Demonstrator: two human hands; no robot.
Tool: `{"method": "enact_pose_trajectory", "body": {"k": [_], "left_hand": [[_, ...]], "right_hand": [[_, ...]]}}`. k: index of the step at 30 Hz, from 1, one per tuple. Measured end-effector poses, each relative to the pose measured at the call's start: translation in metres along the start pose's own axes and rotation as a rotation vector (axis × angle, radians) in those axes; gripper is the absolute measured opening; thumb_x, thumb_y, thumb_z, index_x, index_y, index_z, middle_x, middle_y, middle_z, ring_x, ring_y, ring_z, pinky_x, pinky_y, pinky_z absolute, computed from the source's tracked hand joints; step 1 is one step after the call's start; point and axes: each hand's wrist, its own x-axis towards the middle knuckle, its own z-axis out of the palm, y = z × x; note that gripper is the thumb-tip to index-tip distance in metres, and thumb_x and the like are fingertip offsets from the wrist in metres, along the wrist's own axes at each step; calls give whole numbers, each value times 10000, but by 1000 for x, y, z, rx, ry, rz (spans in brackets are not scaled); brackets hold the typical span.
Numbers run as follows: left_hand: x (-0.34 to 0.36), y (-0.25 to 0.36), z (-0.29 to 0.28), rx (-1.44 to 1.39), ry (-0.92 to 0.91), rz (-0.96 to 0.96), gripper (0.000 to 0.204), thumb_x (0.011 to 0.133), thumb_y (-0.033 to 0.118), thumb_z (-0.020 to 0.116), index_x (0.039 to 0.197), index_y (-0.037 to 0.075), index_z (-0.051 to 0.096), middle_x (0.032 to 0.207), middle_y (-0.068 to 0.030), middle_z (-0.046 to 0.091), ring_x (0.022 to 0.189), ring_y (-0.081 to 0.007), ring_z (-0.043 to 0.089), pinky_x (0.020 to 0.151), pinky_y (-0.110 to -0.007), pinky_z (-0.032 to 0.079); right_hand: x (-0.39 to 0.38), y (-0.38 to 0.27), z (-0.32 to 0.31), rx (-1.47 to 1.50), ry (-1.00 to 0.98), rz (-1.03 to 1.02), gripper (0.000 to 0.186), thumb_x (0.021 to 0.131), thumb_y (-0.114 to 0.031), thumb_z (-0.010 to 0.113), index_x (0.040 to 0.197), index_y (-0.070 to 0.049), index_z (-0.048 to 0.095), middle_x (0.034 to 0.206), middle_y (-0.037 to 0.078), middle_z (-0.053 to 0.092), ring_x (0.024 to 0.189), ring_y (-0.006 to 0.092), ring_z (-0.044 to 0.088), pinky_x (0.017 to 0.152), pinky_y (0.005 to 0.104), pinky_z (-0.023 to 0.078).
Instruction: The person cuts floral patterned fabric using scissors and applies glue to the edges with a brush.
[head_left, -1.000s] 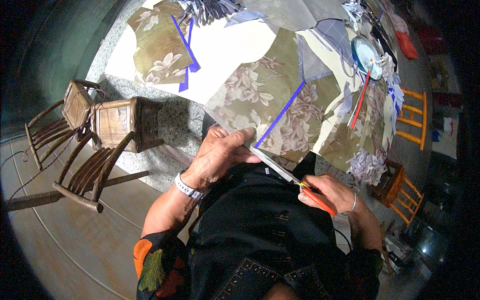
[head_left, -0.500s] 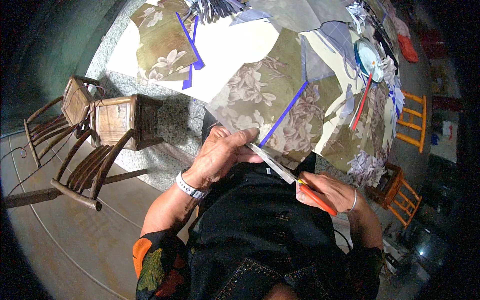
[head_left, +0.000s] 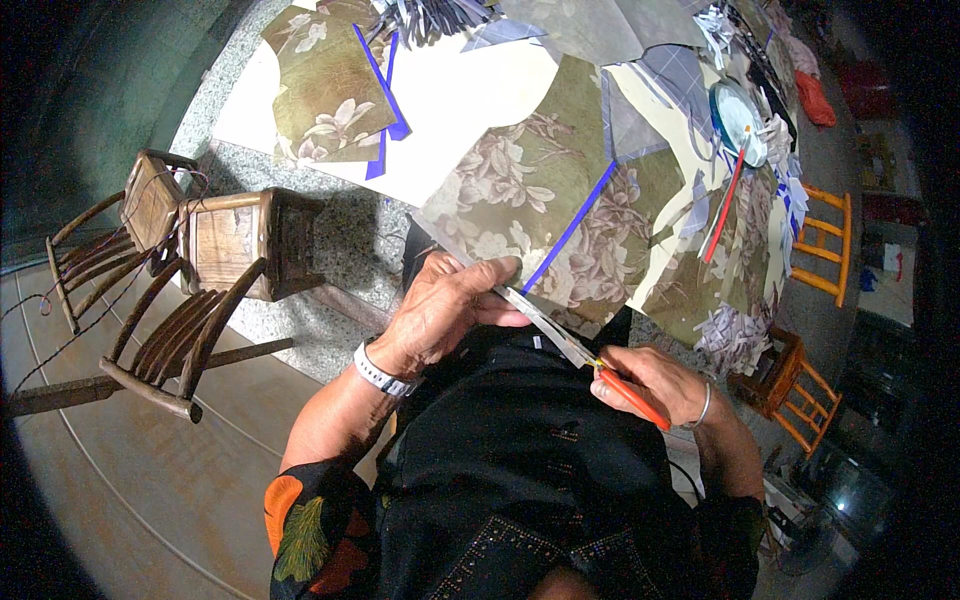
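A large floral sheet (head_left: 510, 180), olive with pale flowers, hangs over the table's near edge toward me. My left hand (head_left: 450, 300) pinches its near edge, thumb on top, fingers beneath. In my right hand (head_left: 660, 385) is a pair of scissors (head_left: 632, 398) with orange-red handles. Their blades lie along the sheet's near edge, slightly apart, with the tips close to my left fingers. A blue strip (head_left: 572, 225) runs diagonally across the sheet and ends near the blades. Whether the blades are cutting into the sheet is hard to see.
Another floral piece (head_left: 330, 95) with blue strips lies at the far left on white sheets. At the right are a round teal-rimmed dish (head_left: 738, 118), a red stick (head_left: 724, 205) and shredded scraps (head_left: 735, 335). Wooden chairs (head_left: 230, 240) stand left; small orange chairs (head_left: 825, 245) stand right.
The scissor blades have parted slightly, and my right hand has shifted a little. My left hand keeps its grip on the sheet in nearly the same place.
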Motion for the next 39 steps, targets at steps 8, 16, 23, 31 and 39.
{"method": "enact_pose_trajectory", "body": {"k": [8,16,23,31,39], "left_hand": [[1,-2,-13,-83,49,56,310,957,217,640,867,-79,661,803,-183,703,703,-258,721,692,-360,624],[2,-7,-22,-50,-10,89,341,967,243,629,985,-96,660,909,-186,708,767,-274,731,752,-426,632],[4,-9,-27,-16,-37,82,334,966,250,627,983,-82,661,924,-171,707,808,-270,729,761,-420,634],[5,-8,-28,0,1,30,345,973,259,615,1050,-77,637,954,-169,707,819,-269,726,780,-426,629],[-15,-13,-14,-230,-42,112,197,974,147,627,1105,10,573,1074,-112,671,1001,-247,682,922,-425,574]], "right_hand": [[0,0,-2,5,-20,40,350,964,-308,642,882,8,517,707,191,553,622,339,557,599,426,433],[5,0,-6,33,-92,38,382,984,-368,592,952,1,496,733,197,549,661,369,557,628,442,431],[13,-4,-7,13,-63,-9,373,985,-365,583,956,-1,508,736,202,572,697,399,598,631,451,432],[15,-10,-2,-6,4,12,349,966,-308,624,880,15,524,712,217,585,658,397,610,598,448,442],[18,-13,-4,31,28,60,347,952,-311,637,885,15,536,703,197,585,637,347,605,610,430,451]]}}
